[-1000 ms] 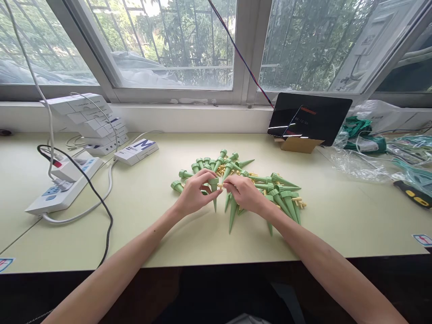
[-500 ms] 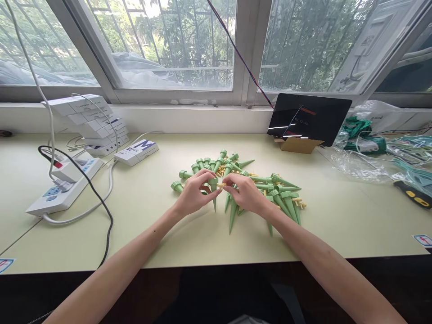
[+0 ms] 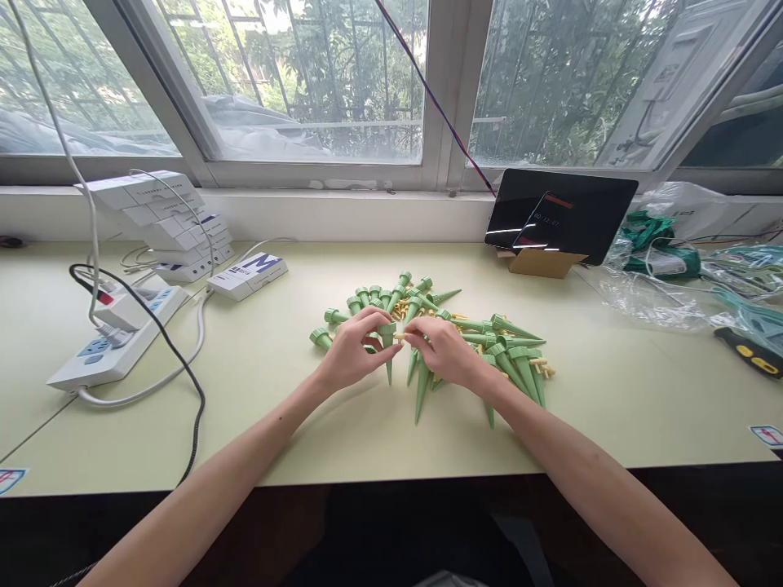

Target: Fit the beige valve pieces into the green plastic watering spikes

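A heap of green cone-shaped plastic spikes (image 3: 502, 346) mixed with small yellow pieces lies in the middle of the pale table (image 3: 275, 424). My left hand (image 3: 351, 350) is closed round one green spike (image 3: 388, 346), held point down. My right hand (image 3: 444, 350) pinches a small yellow piece (image 3: 400, 335) against the side of that spike. Both hands sit just in front of the heap, fingertips nearly touching.
A white power strip (image 3: 110, 338) with plugged cables and a black cord lies at the left. White boxes (image 3: 165, 216) are stacked by the sill. A dark tablet (image 3: 559, 214) leans on a cardboard box at the back right. Plastic bags (image 3: 685, 269) crowd the right side.
Hardly anything differs: both hands stay together at the same spike, with only slight finger shifts.
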Demonstrator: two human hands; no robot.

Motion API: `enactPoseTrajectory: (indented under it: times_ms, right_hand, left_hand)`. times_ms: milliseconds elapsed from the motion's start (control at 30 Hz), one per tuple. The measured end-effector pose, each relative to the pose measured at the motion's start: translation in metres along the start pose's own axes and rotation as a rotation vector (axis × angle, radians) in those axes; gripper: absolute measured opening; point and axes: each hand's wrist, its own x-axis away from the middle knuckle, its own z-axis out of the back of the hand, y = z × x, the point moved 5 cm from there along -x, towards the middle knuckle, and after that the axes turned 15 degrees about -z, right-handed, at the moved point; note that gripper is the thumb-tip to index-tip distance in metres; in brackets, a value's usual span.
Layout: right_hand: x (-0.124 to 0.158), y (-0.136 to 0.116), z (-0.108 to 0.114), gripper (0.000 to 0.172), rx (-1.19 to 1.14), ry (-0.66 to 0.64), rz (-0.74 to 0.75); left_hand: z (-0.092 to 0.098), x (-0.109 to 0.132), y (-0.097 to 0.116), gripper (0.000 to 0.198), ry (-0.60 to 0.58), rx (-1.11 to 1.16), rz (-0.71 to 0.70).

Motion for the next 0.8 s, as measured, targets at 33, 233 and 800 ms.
enactPoseTrajectory:
  times_ms: [33,233,800]
  right_hand:
    - [0.0001,-0.0005,0.0003,0.015,-0.007,0.002,0.003]
    - [0.0007,-0.0007,0.0025,0.005,-0.046,0.011,-0.012]
    - [-0.0009,0.0018,-0.0018,0.020,0.026,-0.002,-0.021]
  left_hand:
    - [0.0001,0.0001,-0.0003,0.016,0.001,-0.002,0.001]
    - [0.0000,0.0005,-0.0015,0.017,0.004,-0.006,-0.010]
    - [-0.0001,0.0010,-0.0006,0.015,-0.004,0.018,-0.015]
